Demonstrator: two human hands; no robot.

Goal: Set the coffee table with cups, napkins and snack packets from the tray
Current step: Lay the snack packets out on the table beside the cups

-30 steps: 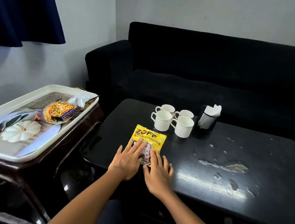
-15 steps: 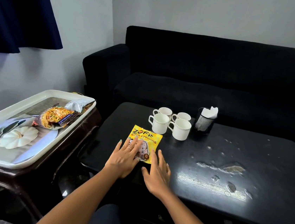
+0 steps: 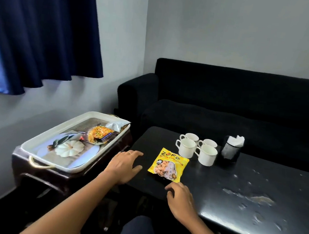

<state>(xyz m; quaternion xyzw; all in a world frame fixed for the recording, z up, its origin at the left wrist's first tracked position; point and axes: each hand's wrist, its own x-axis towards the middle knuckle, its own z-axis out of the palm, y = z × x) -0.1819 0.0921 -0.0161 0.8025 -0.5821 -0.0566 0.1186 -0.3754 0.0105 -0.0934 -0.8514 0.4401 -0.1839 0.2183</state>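
Four white cups (image 3: 197,149) are standing in a tight cluster at the middle right of the frame on the black coffee-table surface (image 3: 246,200), their insides showing nothing from this angle. Just to the right of them a black mesh holder (image 3: 230,152) is keeping white napkins (image 3: 236,141) upright, their corners poking above its rim. Below the cups, near the centre of the frame, a yellow snack packet (image 3: 168,165) is lying flat on the surface, apart from both hands. The left hand (image 3: 124,164) is hovering at the surface's left edge with its fingers (image 3: 136,153) relaxed and spread, gripping nothing. The right hand (image 3: 181,198) is sitting lower in the frame, close to the packet's bottom edge, its fingers loosely bent and holding nothing; whether its fingertips are touching the surface cannot be told. At the middle left a white tray (image 3: 37,143) with a printed pumpkin picture is resting on a dark wooden side table (image 3: 61,180), and in its far end two more packets are lying: an orange snack packet (image 3: 99,135) and, beyond it, a silvery packet (image 3: 117,125) leaning over the rim.
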